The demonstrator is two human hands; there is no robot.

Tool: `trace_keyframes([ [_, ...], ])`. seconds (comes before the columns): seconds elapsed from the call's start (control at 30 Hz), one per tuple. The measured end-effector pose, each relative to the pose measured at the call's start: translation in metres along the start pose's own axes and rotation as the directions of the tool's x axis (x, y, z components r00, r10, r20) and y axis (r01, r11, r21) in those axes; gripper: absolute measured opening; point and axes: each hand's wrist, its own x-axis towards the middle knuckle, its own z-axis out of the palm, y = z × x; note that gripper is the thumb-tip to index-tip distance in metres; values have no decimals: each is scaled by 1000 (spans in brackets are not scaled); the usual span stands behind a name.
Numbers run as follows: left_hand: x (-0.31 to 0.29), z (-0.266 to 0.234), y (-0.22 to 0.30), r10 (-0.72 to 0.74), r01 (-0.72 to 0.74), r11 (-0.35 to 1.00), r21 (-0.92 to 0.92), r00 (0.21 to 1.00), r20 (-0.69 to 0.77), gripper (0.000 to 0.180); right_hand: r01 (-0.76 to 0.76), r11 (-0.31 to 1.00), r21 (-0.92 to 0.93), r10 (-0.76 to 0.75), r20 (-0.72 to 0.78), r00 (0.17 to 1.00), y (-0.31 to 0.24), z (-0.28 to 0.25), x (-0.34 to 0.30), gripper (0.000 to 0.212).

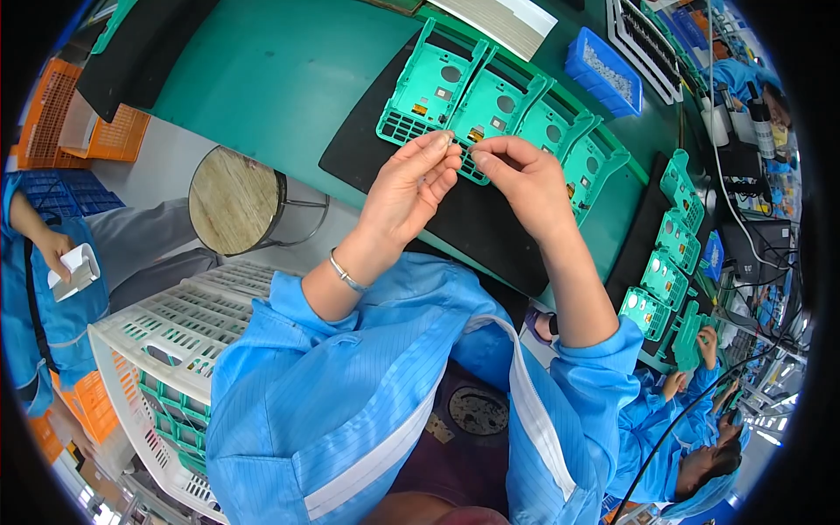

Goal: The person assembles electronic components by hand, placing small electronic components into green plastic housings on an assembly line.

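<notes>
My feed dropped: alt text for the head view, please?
Left hand and right hand nearly meet before a row of four green plastic housings on a black mat; anything pinched is too small to identify. Beyond sits a blue bin of small pale parts.

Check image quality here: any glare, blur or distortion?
Head view: bright lighting, faint sheen on the green tabletop; fisheye distortion, black corners, surroundings squeezed toward the rim; left hand, right hand and green housings fairly sharp, though anything pinched there is too small to identify.
</notes>
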Motion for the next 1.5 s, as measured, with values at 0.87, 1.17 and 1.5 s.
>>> trace_keyframes([
  [0.87,-6,6,0,75,-74,995,66,997,-19,32,-113,926,-361,81,-103,991,-12,-10,60,25],
  [1.17,-8,-7,11,167,-150,966,210,984,-65,29,-102,793,-600,89,-52,995,1,-3,106,23],
  [1.5,-14,-5,23,157,-151,972,183,987,-19,26,-78,661,-746,188,65,980,-12,-2,125,27],
])
